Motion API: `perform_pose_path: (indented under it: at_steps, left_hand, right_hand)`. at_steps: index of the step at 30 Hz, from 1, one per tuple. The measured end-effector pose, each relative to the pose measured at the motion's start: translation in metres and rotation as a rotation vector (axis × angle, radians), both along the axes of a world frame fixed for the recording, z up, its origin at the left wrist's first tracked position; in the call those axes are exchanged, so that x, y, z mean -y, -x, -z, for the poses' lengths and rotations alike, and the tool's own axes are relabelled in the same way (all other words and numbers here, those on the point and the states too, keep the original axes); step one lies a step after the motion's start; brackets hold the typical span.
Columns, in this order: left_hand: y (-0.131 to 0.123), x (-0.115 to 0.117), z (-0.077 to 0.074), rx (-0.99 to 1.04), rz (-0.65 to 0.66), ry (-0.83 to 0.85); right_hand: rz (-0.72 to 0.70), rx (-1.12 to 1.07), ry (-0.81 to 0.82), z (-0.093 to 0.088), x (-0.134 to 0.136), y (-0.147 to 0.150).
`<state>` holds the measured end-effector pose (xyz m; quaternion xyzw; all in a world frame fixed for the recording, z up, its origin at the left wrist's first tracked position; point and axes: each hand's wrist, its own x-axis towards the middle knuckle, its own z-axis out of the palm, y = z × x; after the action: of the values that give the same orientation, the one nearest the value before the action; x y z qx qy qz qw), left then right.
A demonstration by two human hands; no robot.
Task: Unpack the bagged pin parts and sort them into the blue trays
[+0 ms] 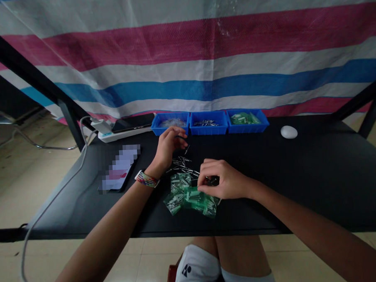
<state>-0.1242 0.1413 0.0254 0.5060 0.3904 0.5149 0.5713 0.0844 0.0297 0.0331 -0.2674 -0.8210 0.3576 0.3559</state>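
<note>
My left hand (170, 146) is over the table in front of the left blue bin, its fingers curled together. At its fingertips is a slim metal pin (187, 149). Below that hand lies a loose pile of silver metal pins (180, 163). My right hand (220, 178) is closed in a pinch at the right end of the pile, just above several green plastic packets (190, 198). Whatever sits between its fingertips is hidden. The packets hold pins and pale small parts.
Along the back stand a blue bin of clear pieces (158, 130), a blue bin of metal pins (208, 129) and a blue bin of green packets (248, 129). A phone (122, 169), a power strip (119, 135) with another phone (134, 122), and a white mouse (289, 132) lie around.
</note>
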Motion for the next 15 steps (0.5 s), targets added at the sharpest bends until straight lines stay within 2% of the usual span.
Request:
perform_pose_path:
  at_steps: [4, 6, 11, 15]
  left_hand:
    - [0.0, 0.002, 0.001, -0.05, 0.087, -0.056]
    - [-0.001, 0.005, 0.0, -0.069, 0.162, -0.053]
    - [-0.006, 0.015, -0.002, -0.086, 0.385, -0.012]
    - [-0.008, 0.023, -0.007, -0.167, 0.406, -0.06]
  right_hand:
    - [0.083, -0.243, 0.365, -0.005, -0.006, -0.005]
    - [0.157, -0.394, 0.476, -0.004, -0.01, -0.007]
    - [0.355, -0.631, 0.581, 0.007, -0.023, -0.009]
    - [0.45, -0.633, 0.582, 0.012, -0.027, -0.011]
